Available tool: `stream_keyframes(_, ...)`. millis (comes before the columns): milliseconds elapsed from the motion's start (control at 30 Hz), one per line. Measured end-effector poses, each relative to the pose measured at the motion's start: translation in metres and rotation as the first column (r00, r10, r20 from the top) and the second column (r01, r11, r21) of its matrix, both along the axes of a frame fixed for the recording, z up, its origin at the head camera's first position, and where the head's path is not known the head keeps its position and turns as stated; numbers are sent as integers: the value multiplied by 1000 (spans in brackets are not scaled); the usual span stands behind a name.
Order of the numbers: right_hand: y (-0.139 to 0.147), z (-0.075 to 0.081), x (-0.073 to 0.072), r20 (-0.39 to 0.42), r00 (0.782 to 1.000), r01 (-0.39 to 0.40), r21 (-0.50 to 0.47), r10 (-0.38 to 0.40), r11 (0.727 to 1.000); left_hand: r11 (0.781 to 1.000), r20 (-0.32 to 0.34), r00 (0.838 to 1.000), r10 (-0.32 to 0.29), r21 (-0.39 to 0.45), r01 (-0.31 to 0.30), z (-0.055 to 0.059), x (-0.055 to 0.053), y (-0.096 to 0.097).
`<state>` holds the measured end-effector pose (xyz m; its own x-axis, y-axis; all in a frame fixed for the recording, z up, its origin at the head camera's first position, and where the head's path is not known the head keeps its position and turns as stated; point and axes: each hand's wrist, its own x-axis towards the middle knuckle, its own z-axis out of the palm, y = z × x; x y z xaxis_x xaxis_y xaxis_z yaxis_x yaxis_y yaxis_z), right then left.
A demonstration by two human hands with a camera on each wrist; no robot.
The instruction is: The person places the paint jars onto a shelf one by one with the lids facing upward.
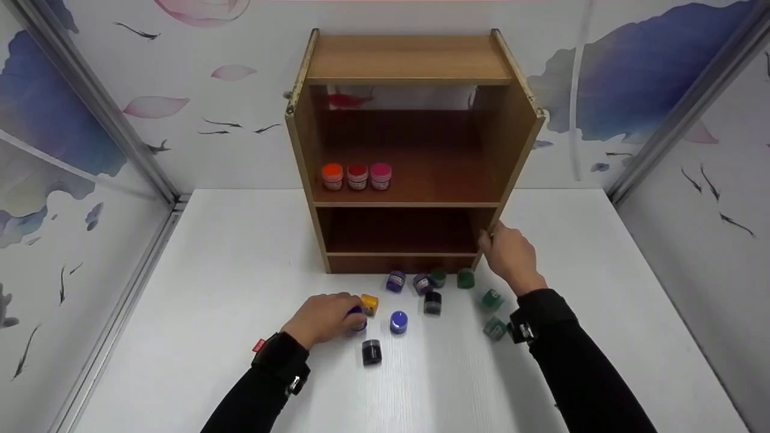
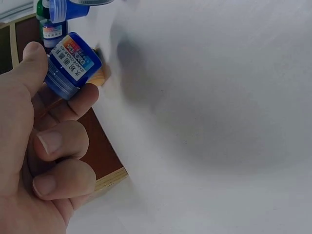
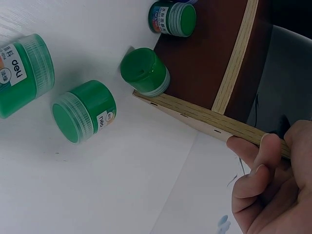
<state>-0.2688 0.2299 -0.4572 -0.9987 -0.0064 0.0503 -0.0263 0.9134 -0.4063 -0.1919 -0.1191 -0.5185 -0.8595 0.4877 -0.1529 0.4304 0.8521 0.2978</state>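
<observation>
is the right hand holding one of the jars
No, the right hand grips the side edge of the cabinet, and no jar is in its fingers.

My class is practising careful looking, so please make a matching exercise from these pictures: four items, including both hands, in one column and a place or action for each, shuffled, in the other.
Column one
1. Left hand
2. Yellow jar
3. Right hand
4. Pink-lidded jar

Column two
a) at the right end of the row on the shelf
b) holding the side edge of the cabinet
c) on the white table
d) holding a blue jar

Right pairs: 1-d, 2-c, 3-b, 4-a
</observation>
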Motion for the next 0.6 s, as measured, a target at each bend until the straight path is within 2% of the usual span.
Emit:
stream_keyframes(267,0,-1,1,-6,1000,-4,0,4,1000,999,-76,996,-42,-9,42,5,-3,1)
stream_keyframes(600,0,0,1,-18,1000,-6,-3,6,1000,999,-73,996,-42,17,43,20,-5,5)
